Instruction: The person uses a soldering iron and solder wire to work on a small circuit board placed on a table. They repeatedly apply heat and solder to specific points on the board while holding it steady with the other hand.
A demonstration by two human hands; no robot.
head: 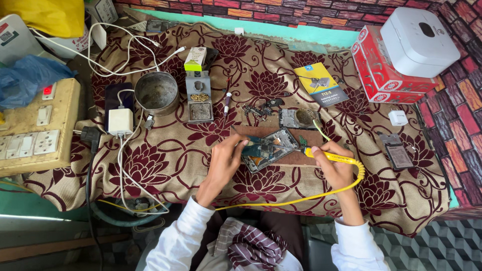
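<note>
An opened phone (266,148) with its circuit board showing lies on a brown board (301,159) in the middle of the cloth-covered table. My left hand (226,158) pinches a thin pointed tool against the phone's left edge. My right hand (334,163) grips a yellow soldering iron (329,157) like a pen, its tip pointing left at the phone's right side. The iron's yellow cord (281,202) loops down across the table's front edge.
Behind the phone lie small phone parts (261,109) and a phone frame (296,118). A metal bowl (156,93), a soldering tip-cleaner stand (199,98), a white charger (120,121) and a switchboard (35,128) stand left. Red boxes (384,68) with a white device sit right.
</note>
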